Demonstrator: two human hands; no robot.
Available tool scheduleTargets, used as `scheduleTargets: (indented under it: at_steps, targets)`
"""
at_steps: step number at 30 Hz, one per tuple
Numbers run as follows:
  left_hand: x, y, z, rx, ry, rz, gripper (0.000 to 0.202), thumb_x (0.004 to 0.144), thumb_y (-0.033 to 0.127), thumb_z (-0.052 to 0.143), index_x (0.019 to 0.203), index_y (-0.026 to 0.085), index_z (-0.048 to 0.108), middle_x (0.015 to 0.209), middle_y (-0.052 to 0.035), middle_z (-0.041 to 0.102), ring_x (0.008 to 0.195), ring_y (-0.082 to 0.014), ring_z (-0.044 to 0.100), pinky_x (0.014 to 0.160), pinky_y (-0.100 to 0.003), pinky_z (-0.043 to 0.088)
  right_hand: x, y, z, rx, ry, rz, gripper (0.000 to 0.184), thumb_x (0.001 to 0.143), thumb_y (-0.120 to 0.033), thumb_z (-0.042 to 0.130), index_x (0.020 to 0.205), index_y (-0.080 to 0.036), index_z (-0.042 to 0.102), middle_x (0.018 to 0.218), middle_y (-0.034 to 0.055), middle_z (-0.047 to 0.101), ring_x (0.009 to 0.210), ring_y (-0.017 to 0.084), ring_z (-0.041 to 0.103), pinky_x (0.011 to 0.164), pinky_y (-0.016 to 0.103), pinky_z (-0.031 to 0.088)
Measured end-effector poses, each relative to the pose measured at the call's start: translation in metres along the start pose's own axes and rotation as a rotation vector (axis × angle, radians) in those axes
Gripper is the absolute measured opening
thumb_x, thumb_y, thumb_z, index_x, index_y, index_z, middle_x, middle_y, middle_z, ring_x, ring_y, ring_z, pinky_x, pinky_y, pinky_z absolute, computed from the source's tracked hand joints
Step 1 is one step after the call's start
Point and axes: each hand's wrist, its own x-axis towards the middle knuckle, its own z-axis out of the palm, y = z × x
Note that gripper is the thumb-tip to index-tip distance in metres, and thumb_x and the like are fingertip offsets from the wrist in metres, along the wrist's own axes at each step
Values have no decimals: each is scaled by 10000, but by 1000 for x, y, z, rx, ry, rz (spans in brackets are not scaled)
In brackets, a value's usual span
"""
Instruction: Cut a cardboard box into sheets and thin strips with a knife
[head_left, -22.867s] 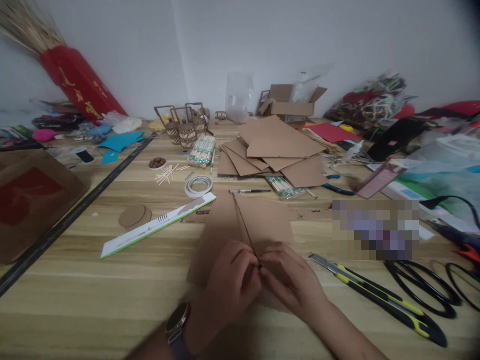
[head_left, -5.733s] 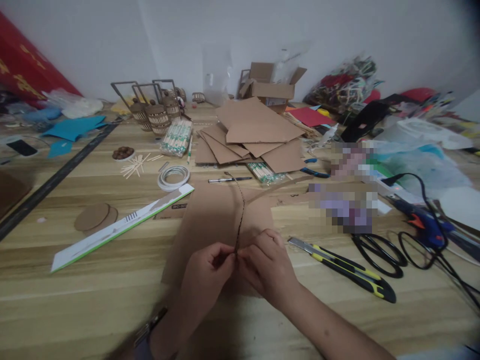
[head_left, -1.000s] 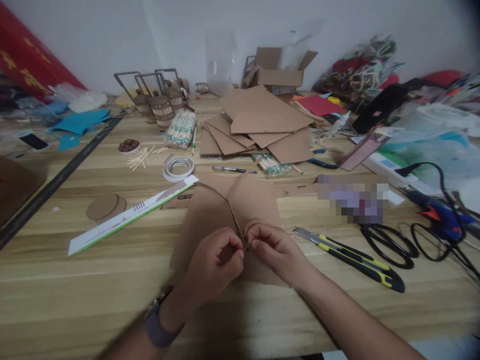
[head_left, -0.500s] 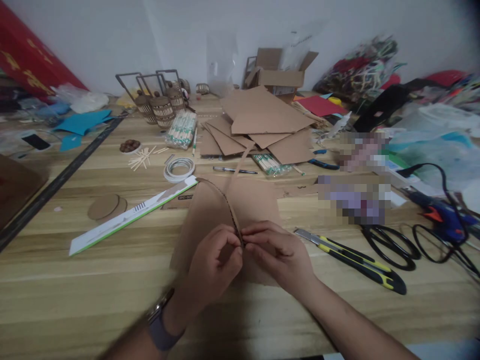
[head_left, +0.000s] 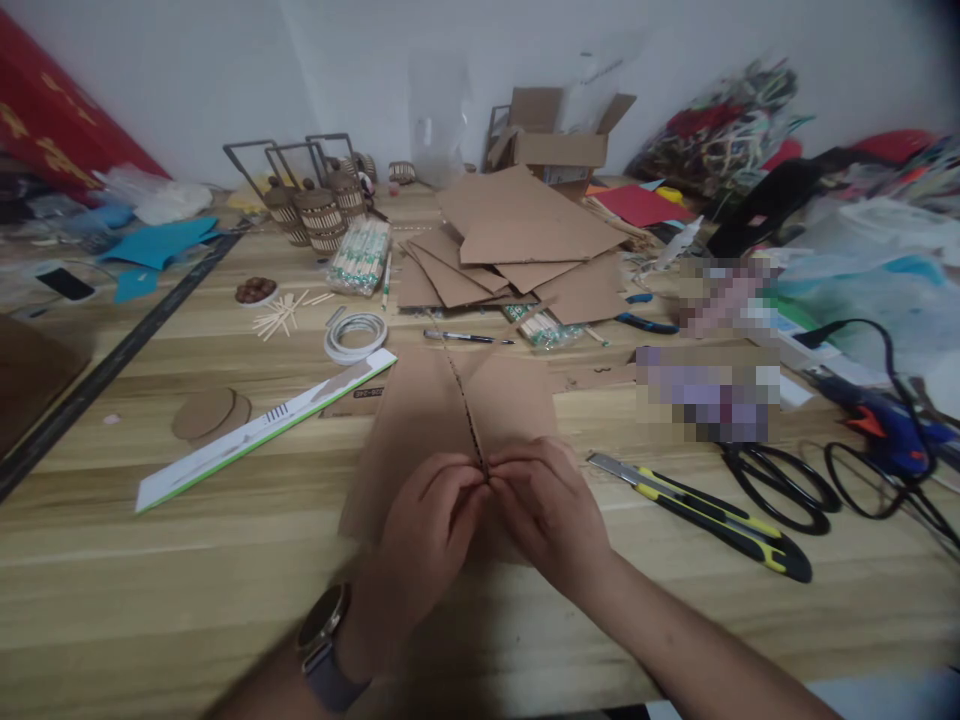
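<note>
A narrow strip of corrugated cardboard (head_left: 466,410) stands on edge and runs away from me over a flat brown cardboard sheet (head_left: 405,430) on the wooden table. My left hand (head_left: 431,535) and my right hand (head_left: 547,505) meet at the strip's near end, both closed in a pinch on it with fingertips touching. A watch sits on my left wrist.
A yellow and black utility knife (head_left: 697,515) lies right of my hands, black scissors (head_left: 780,485) and a blue glue gun (head_left: 889,435) beyond it. A white and green ruler (head_left: 262,430), cardboard discs (head_left: 204,413) and tape roll (head_left: 356,335) lie left. Stacked cardboard sheets (head_left: 517,245) sit behind.
The strip curved and leaned left half a second ago; now it runs straighter over the sheet. Both hands stay pinched at its near end, closer together.
</note>
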Motion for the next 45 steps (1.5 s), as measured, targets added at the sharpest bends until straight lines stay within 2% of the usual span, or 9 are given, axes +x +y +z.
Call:
scheduleTargets:
  at_steps: [5, 9, 12, 16, 19, 23, 34, 40, 45]
  targets:
    - [5, 0, -6, 140, -48, 138, 131, 932, 125, 478, 905, 202, 581, 920, -61, 671, 861, -194, 639, 779, -305, 542, 1, 0, 1, -117, -17, -89, 148, 925, -98, 543, 956, -225, 612, 908, 27, 714, 838, 172, 649, 909, 383, 450]
    - [10, 0, -12, 85, -165, 130, 156, 915, 124, 450, 895, 211, 577, 940, -68, 664, 902, -205, 637, 805, -319, 540, 0, 2, 1, -168, -61, -115, 183, 921, -89, 517, 966, -241, 606, 933, 18, 717, 889, 173, 657, 1027, 427, 392]
    - [8, 0, -11, -12, -171, 43, 118, 945, 173, 467, 918, 212, 575, 969, -75, 657, 939, -210, 632, 837, -333, 531, 0, 5, 1, -118, -55, -107, 202, 905, -79, 511, 976, -250, 593, 911, 7, 715, 872, 167, 663, 1021, 424, 412]
    - [5, 0, -7, -87, -108, -19, 68, 947, 185, 530, 976, 215, 584, 1003, -66, 662, 946, -197, 632, 833, -315, 525, 0, 7, 0, -49, -34, -47, 191, 904, -90, 536, 980, -263, 571, 867, -10, 719, 810, 167, 668, 953, 396, 474]
    - [3, 0, -5, -63, -55, -13, 111, 929, 133, 513, 944, 221, 579, 967, -49, 661, 912, -182, 633, 807, -292, 520, 1, 5, -1, 13, -48, -46, 177, 927, -111, 537, 1007, -266, 568, 876, -6, 728, 809, 167, 679, 915, 375, 503]
    - [1, 1, -6, -11, -46, 28, 138, 931, 105, 481, 962, 213, 560, 962, -47, 644, 909, -172, 613, 815, -281, 504, 0, 2, -3, -11, -24, -85, 193, 951, -126, 532, 1095, -247, 575, 917, 13, 747, 810, 163, 692, 956, 385, 481]
    - [3, 4, -8, 26, -82, 149, 116, 927, 112, 480, 922, 208, 545, 893, -43, 633, 837, -185, 594, 758, -283, 496, 1, -1, -7, -130, -25, -203, 170, 933, -103, 538, 1008, -235, 614, 821, -15, 735, 697, 124, 664, 973, 361, 428]
    - [3, 4, -8, -66, -115, 132, 132, 915, 88, 482, 912, 210, 534, 899, -34, 612, 839, -169, 582, 750, -265, 486, 6, 1, -5, 17, -58, -86, 156, 918, -106, 505, 898, -251, 558, 728, -37, 695, 661, 139, 640, 830, 339, 496]
    - [4, 0, -7, -181, -30, 27, 163, 912, 63, 504, 928, 224, 527, 918, -6, 590, 849, -142, 560, 757, -239, 457, 5, -2, -4, 173, -79, 103, 135, 922, -226, 617, 1054, -251, 613, 856, 14, 735, 791, 175, 691, 721, 315, 536]
